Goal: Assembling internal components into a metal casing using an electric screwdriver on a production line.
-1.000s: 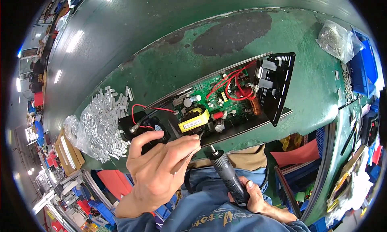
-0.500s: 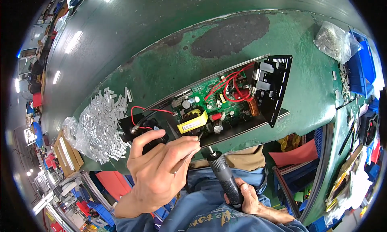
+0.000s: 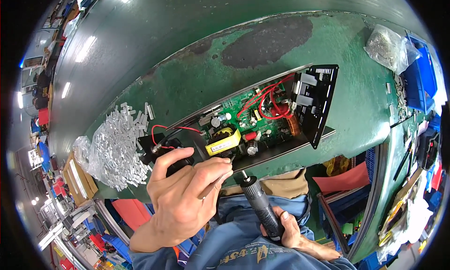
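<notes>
An opened black metal case (image 3: 287, 155) lies slantwise on the green bench, with a green circuit board (image 3: 229, 104) inside. A yellow-wrapped transformer (image 3: 225, 144) sits toward its left end, and red wires (image 3: 253, 101) loop over the board. My left hand (image 3: 183, 204) is closed in a pinch at the near wall, beside the transformer. What its fingertips hold is hidden. Below the case, my right hand (image 3: 289, 230) grips a black electric screwdriver (image 3: 260, 202), its bit pointing up, just short of the near wall. A slotted black end panel (image 3: 323, 106) stands tilted at the right end.
Left of the case lies a heap of small silvery metal pieces (image 3: 117, 148), with a cardboard box (image 3: 79, 177) beside it. A filled clear plastic bag (image 3: 386, 47) and blue bins (image 3: 417, 85) are at the far right. The bench's near edge runs just below the case.
The case has shifted very slightly to the left. Both hands keep nearly the same places, and the screwdriver remains in my right hand.
</notes>
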The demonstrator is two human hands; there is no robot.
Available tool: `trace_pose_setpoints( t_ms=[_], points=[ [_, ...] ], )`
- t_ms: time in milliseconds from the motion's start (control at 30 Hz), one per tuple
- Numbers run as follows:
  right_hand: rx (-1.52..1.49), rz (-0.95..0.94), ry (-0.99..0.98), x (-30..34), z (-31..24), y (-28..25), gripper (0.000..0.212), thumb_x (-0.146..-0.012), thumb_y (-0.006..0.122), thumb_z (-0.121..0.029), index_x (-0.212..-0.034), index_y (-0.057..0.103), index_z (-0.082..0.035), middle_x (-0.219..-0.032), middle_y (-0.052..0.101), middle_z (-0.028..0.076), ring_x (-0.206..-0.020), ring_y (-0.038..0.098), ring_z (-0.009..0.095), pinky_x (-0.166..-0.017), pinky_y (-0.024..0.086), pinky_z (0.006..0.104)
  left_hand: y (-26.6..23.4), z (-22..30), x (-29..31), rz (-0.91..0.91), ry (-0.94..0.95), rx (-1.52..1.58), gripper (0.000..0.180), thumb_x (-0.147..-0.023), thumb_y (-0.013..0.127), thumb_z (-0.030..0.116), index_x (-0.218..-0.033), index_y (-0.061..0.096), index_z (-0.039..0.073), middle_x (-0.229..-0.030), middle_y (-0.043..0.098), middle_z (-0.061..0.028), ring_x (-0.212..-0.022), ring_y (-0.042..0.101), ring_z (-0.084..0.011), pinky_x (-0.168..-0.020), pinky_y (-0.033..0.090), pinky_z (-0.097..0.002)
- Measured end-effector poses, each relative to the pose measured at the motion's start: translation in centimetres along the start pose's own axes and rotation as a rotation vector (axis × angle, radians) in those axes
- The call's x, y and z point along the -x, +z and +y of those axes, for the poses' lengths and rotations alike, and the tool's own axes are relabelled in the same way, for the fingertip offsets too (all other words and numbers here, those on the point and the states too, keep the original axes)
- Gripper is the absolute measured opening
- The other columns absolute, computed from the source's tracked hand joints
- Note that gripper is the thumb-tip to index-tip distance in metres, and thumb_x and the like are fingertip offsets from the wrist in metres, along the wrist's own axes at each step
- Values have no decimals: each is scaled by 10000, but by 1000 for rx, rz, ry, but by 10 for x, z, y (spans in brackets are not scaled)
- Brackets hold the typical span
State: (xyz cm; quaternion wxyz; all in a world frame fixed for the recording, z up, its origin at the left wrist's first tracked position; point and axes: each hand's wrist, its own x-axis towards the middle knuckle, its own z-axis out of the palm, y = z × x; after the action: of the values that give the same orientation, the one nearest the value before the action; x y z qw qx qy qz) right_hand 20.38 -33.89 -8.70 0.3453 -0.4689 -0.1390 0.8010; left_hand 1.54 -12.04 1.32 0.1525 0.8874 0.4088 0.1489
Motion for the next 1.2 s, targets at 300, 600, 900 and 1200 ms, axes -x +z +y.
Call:
trace_pose_setpoints(
  t_ms=[300, 600, 900, 1200],
  points=[
    [8, 5, 0, -2, -5, -2, 869, -999, 285, -749, -1251, 536, 44, -837, 645, 107, -728, 587, 150, -699, 453, 284, -21, -7, -27, -106, -13, 139, 160, -776, 835, 73, -910, 750, 91, -921, 779, -21, -806, 740, -201, -818, 553, -364],
    [60, -2, 52, 1, -8, -4, 875, -997, 259, -758, -1224, 543, 39, -846, 645, 100, -749, 579, 145, -730, 442, 279, -33, -37, -55, -441, 90, 315, 212, -759, 811, 41, -961, 750, 62, -953, 765, -90, -807, 741, -252, -658, 567, -340],
    [49, -7, 81, 0, -14, -4, 864, -996, 285, -749, -1251, 537, 36, -851, 642, 98, -744, 565, 142, -719, 423, 275, -32, -58, -69, -591, 236, 338, 216, -749, 763, 62, -962, 732, 56, -983, 734, -64, -753, 706, -244, -613, 550, -340],
    [60, 17, 85, 1, -16, -1, 881, -981, 303, -764, -1253, 539, 40, -845, 646, 109, -730, 577, 149, -706, 431, 280, -33, -68, -97, -740, 463, 382, 170, -806, 739, 67, -973, 713, 57, -969, 692, -64, -735, 677, -243, -605, 547, -354]
  ],
)
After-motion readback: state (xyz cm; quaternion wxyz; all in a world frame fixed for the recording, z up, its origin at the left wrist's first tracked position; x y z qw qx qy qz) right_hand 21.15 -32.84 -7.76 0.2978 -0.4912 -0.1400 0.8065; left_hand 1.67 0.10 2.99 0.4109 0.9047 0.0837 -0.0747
